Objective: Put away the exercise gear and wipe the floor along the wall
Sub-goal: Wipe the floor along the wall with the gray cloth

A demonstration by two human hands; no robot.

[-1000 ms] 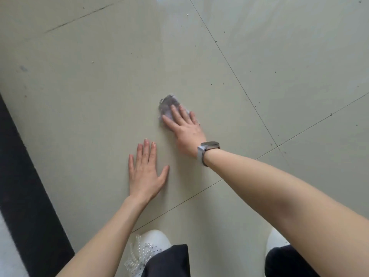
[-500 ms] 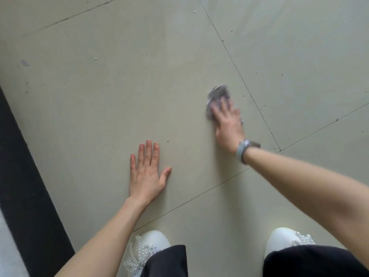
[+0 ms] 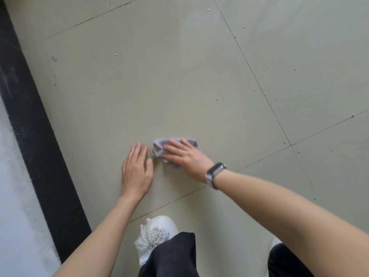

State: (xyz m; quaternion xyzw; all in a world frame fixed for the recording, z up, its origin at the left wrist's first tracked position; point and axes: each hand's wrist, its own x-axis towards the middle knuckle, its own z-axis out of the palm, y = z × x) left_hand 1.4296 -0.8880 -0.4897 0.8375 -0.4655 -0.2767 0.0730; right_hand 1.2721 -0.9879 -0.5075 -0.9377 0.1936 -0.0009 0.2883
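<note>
Your right hand (image 3: 185, 156) lies flat on the cloth (image 3: 159, 148), fingers straight and slightly spread, pressing it to the floor (image 3: 179, 76) — the cloth is a crumpled grey wad, showing past your fingertips and along the far edge of the hand. Your left hand (image 3: 135, 172) rests palm down on the tile just beside the cloth, fingers straight and close together, holding nothing. A watch (image 3: 214, 174) sits on your right wrist. The black baseboard (image 3: 34, 124) runs along the left — well apart from both hands. Your white shoe (image 3: 157, 234) with pearl trim stands near your left forearm.
</note>
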